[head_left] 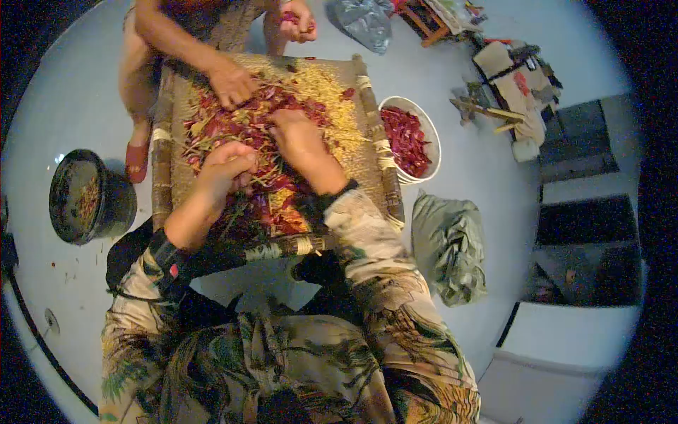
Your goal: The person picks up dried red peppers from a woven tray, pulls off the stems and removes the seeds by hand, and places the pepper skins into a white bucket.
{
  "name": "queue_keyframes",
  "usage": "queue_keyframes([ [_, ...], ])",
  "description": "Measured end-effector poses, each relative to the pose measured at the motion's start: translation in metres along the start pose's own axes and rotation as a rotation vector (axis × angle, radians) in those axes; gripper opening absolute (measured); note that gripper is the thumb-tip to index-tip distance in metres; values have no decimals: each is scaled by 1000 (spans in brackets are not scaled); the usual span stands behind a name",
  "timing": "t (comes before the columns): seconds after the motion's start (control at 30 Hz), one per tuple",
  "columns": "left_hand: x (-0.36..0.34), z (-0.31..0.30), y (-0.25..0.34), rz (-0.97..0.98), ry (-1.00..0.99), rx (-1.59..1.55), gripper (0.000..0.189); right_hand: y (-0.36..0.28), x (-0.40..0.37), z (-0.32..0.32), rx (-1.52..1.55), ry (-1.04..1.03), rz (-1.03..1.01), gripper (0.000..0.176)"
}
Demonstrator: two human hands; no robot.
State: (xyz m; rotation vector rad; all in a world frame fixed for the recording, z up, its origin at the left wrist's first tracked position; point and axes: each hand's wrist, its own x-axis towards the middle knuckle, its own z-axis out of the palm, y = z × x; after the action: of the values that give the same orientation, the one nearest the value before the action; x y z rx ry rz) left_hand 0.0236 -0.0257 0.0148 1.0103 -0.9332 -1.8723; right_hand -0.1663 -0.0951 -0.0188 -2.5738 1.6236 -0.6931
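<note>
What look like dried red chillies (212,126) lie heaped with bits of stem and many yellow seeds (339,99) on a woven tray (169,152) with a wooden frame. My left hand (229,168) is over the near left part of the heap, thumb and fingers closed together; anything between them is too small to make out. Just right of it, my right hand (300,141) reaches into the middle of the heap with curled fingers, its fingertips partly hidden among the red pieces. Both my sleeves are camouflage-patterned.
Across the tray, a co-worker's hand (233,83) touches the heap; their other hand (298,20) holds red pieces. A white bucket (436,152) of red chillies stands right, a green sack (450,247) below it. A black bucket (116,201) stands left.
</note>
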Motion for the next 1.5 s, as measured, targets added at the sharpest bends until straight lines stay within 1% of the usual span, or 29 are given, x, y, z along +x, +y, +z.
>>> queue_keyframes([
  [0.03, 1, 1, -2, 1, 3, 3, 9, 8, 4, 23, -92, -19, -43, 18],
  [0.1, 3, 1, -2, 6, 23, 9, 9, 8, 9, 29, -215, -56, -120, 17],
  [0.2, 2, 0, 0, 1, -7, 9, 10, 8, 11, 32, -359, -192, -30, 21],
  [0.3, -3, 2, 5, -8, 9, 5, 10, 13, 5, 23, -248, -179, 20, 22],
  [0.33, -4, 5, 7, -13, 20, 2, 10, 15, 1, 21, -260, -203, 73, 26],
  [0.37, -5, 6, 8, -7, 16, 11, 10, 17, -3, 18, -167, -216, 166, 27],
  [0.43, -6, 6, 8, 4, 7, 27, 10, 6, -11, -8, 19, -244, 352, 28],
  [0.47, -5, 5, 6, 26, 4, 66, 10, 8, -17, -16, 225, -202, 390, 27],
  [0.57, -4, 7, -1, 132, 30, 242, 12, 4, -28, -31, 1152, -91, 627, 29],
  [0.6, -3, 9, -4, 163, 29, 260, 12, -13, -33, -47, 1466, -27, 764, 31],
  [0.67, -4, 14, -10, 220, 28, 297, 13, -25, -46, -55, 1713, 3, 746, 31],
  [0.7, -6, 20, -8, 288, 41, 361, 14, -30, -52, -58, 1838, 18, 735, 31],
  [0.73, -11, 28, -8, 355, 55, 426, 14, -37, -55, -60, 1897, 29, 749, 27],
  [0.77, -16, 35, -8, 421, 70, 493, 15, -38, -61, -58, 1927, 38, 761, 27],
  [0.8, -24, 44, 0, 362, 107, 574, 15, -37, -67, -53, 1959, 48, 772, 26],
  [0.9, -16, 40, -13, 414, 95, 597, 13, -38, -76, -40, 2083, 61, 793, 24],
  [0.93, -12, 40, -17, 498, 100, 583, 13, -40, -76, -37, 2096, 59, 806, 24],
  [0.97, -10, 37, -20, 502, 118, 602, 12, -41, -76, -35, 2109, 57, 820, 24],
  [1.03, -9, 36, -20, 513, 153, 639, 11, -45, -77, -36, 2108, 14, 850, 27],
  [1.07, -8, 34, -19, 559, 151, 707, 11, -47, -76, -36, 2109, -6, 863, 28],
  [1.13, -9, 30, -13, 653, 145, 840, 10, -45, -76, -43, 1973, -95, 903, 30],
  [1.17, -9, 29, -10, 671, 143, 863, 10, -44, -76, -45, 1903, -139, 920, 32],
  [1.23, -9, 26, -3, 707, 139, 906, 9, -48, -70, -42, 1327, 135, 731, 35],
  [1.3, -9, 23, -2, 733, 149, 935, 10, -48, -67, -49, 792, 183, 432, 40],
  [1.37, -9, 21, -1, 767, 143, 960, 10, -50, -63, -72, 304, 43, 49, 47],
  [1.4, -8, 20, -2, 784, 132, 971, 10, -52, -64, -67, 360, 38, -3, 45],
  [1.5, -8, 18, -2, 824, 118, 984, 10, -55, -68, -56, 394, -92, 108, 35],
])
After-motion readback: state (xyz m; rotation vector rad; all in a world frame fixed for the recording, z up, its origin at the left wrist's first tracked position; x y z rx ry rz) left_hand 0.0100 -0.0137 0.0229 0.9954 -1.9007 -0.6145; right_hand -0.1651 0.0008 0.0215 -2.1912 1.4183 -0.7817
